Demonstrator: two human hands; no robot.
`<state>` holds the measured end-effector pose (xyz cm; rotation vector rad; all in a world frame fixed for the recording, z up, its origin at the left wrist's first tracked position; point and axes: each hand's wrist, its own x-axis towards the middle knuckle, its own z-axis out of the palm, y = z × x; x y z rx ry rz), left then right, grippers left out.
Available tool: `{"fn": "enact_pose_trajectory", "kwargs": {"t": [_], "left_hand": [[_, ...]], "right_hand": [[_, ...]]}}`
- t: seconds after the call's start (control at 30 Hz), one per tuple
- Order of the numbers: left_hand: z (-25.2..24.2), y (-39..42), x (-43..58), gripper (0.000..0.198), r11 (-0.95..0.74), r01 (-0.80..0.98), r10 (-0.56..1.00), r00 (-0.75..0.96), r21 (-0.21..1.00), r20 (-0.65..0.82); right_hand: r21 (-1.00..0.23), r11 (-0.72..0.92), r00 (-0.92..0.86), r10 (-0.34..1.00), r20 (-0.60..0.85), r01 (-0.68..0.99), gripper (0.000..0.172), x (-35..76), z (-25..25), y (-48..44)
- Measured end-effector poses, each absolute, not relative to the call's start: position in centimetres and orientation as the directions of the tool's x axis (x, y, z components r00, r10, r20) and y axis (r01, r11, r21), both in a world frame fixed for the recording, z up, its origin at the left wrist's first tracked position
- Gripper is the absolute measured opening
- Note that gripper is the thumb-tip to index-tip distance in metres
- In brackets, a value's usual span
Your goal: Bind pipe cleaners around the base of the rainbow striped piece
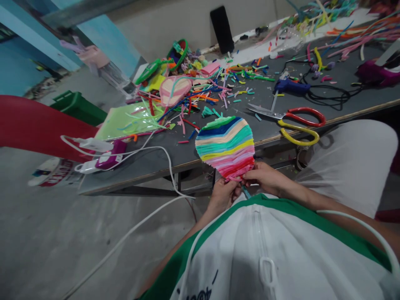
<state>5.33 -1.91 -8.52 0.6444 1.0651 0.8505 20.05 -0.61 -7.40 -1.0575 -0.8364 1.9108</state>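
Note:
A rainbow-striped, rounded piece made of fuzzy pipe cleaners is held up at the front edge of the table, its narrow pink end toward my body. My left hand pinches that pink end from below. Close beside it, my right hand grips the same end with thumb and fingers. A bluish strand hangs just under my fingers; whether it joins the piece I cannot tell. Scissors with one red and one yellow handle lie to the right, blades apart, handles jutting over the table edge.
On the grey table are scattered pipe-cleaner scraps, a pink-and-cream heart shape, a blue glue gun with black cord and a purple-and-white power strip. A phone leans on the wall. A white cable trails to the floor.

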Motion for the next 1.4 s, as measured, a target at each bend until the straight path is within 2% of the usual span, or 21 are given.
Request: {"fn": "enact_pose_trajectory", "kwargs": {"t": [0.33,0.53,0.73,1.03,1.2,1.4], "left_hand": [[-8.0,-2.1,5.5,0.031,0.527,-0.237,0.847,0.223,0.816,-0.482],[-8.6,-1.9,5.6,0.021,0.555,-0.233,0.832,0.178,0.799,-0.526],[-8.6,-2.0,5.6,0.021,0.568,-0.252,0.823,0.153,0.783,-0.547],[-8.7,-2.2,5.6,0.028,0.561,-0.222,0.827,0.190,0.797,-0.529],[-8.8,-2.2,5.6,0.025,0.536,-0.227,0.842,0.212,0.813,-0.496],[-8.8,-2.2,5.6,0.020,0.538,-0.218,0.839,0.239,0.814,-0.490]], "right_hand": [[-0.887,-0.402,-0.271,0.901,-0.339,-0.228,0.006,19.8,-7.8,-0.6],[-0.839,-0.482,-0.371,0.849,-0.376,-0.253,0.012,21.4,-7.3,-1.1],[-0.888,-0.454,-0.290,0.861,-0.417,-0.070,0.017,22.5,-7.8,-1.8],[-0.933,-0.357,-0.148,0.925,-0.349,-0.033,0.010,21.6,-8.1,-2.1],[-0.932,-0.361,-0.055,0.932,-0.359,-0.022,0.009,21.3,-8.5,-2.4],[-0.939,-0.342,-0.029,0.939,-0.343,0.028,0.011,21.2,-8.3,-2.5]]}}
